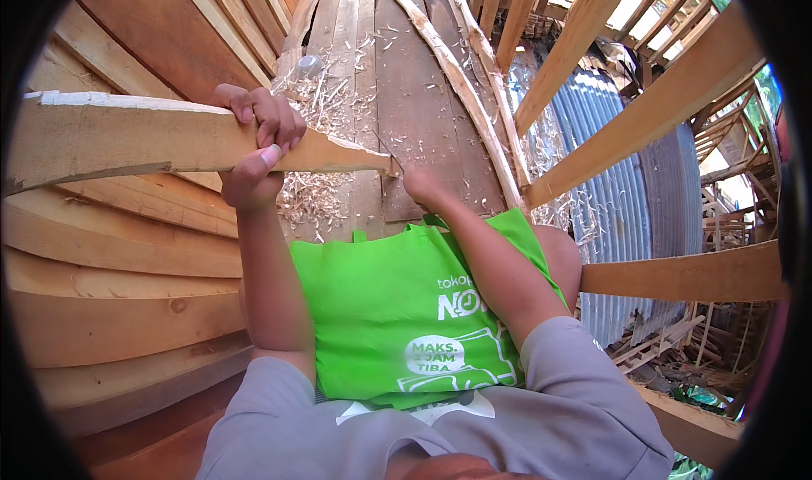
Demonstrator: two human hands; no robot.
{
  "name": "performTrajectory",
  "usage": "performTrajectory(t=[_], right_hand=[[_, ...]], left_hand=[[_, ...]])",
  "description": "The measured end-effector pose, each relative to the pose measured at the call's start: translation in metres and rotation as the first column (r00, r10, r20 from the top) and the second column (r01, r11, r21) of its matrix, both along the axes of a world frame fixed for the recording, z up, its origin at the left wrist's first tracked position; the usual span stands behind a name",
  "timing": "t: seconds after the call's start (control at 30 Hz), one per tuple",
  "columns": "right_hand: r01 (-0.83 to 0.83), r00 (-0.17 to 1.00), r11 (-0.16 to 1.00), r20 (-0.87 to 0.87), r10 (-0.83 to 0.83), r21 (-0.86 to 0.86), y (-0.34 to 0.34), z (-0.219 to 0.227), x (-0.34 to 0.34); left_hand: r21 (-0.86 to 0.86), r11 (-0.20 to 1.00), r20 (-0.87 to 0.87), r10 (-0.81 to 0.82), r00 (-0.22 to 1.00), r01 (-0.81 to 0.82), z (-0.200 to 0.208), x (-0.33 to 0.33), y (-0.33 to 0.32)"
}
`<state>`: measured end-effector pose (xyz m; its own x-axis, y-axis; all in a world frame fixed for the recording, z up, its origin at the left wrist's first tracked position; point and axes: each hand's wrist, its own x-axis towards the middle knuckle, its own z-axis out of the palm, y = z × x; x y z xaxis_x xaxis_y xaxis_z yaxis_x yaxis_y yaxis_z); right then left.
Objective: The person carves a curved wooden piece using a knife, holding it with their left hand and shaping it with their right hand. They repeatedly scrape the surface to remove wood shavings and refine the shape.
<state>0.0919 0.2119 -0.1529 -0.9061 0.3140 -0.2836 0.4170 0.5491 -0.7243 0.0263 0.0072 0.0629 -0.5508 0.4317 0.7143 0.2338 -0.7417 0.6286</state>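
Note:
A long wooden board (127,137) with a curved lower edge stretches in from the left and tapers toward the middle. My left hand (264,133) is closed around it near the narrow part, fingers over the top and thumb on the near side. At its tapered tip, my right hand (425,186) is closed in a fist on a thin, dark-bladed knife, whose handle is hidden by the fingers. The knife blade (392,152) crosses close to the tip; whether it touches the wood I cannot tell. A green cloth bag (372,294) with white print covers my lap below both forearms.
Curled wood shavings (315,194) litter the plank floor (414,108). A clear plastic cup (309,65) lies among them. Two peeled poles (455,82) lie along the right. Timber boards (127,260) line the left; wooden rails (651,99) and corrugated metal sheets (605,159) are on the right.

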Motion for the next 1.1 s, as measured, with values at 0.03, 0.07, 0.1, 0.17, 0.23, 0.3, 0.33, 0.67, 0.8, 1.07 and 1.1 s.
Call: performTrajectory(t=[0.03, 0.07, 0.1, 0.17, 0.23, 0.3, 0.33, 0.67, 0.8, 1.07, 1.1], right_hand=[[0.033, 0.998, 0.995, 0.049, -0.028, -0.096, -0.006, 0.006, 0.003], [0.076, 0.993, 0.981, 0.101, -0.058, -0.181, -0.012, 0.02, 0.009], [0.064, 0.995, 0.972, 0.09, -0.044, -0.224, -0.02, 0.035, 0.012], [0.035, 0.998, 0.971, -0.041, -0.046, -0.235, -0.032, 0.074, 0.002], [0.02, 0.986, 0.973, -0.154, -0.057, -0.23, -0.048, 0.085, -0.002], [0.024, 0.995, 0.962, -0.09, -0.05, -0.271, -0.046, 0.078, -0.004], [0.033, 0.999, 0.953, -0.023, -0.042, -0.301, -0.04, 0.072, -0.004], [0.007, 0.998, 0.92, 0.055, 0.016, -0.393, -0.013, 0.046, -0.013], [0.07, 0.992, 0.978, -0.085, -0.089, -0.196, 0.012, -0.014, -0.018], [0.332, 0.914, 0.77, 0.386, -0.121, -0.545, -0.01, 0.022, -0.011], [0.322, 0.913, 0.758, 0.399, -0.09, -0.567, -0.008, 0.027, -0.011]], left_hand=[[-0.003, 0.999, 0.018, 0.043, 0.999, -0.043, 0.0, 0.002, -0.001], [-0.008, 0.999, 0.012, 0.036, 0.999, -0.035, -0.001, 0.004, -0.002], [-0.013, 1.0, 0.006, 0.028, 1.0, -0.028, -0.001, 0.005, -0.004], [0.002, 1.0, -0.007, 0.016, 1.0, -0.016, 0.0, -0.001, -0.001], [-0.001, 1.0, 0.013, 0.011, 1.0, -0.011, -0.001, 0.0, -0.001], [0.011, 0.995, 0.056, 0.099, 0.994, -0.1, -0.004, 0.002, -0.001], [0.018, 0.99, 0.068, 0.141, 0.988, -0.143, -0.002, 0.002, -0.002], [-0.09, 0.957, 0.09, 0.282, 0.955, -0.275, 0.009, -0.003, -0.019], [-0.007, 0.964, 0.186, 0.263, 0.947, -0.266, 0.004, -0.005, -0.009], [0.057, 0.966, 0.164, 0.241, 0.957, -0.253, -0.003, -0.01, -0.012], [0.064, 0.97, 0.152, 0.222, 0.963, -0.233, -0.003, -0.01, -0.012]])
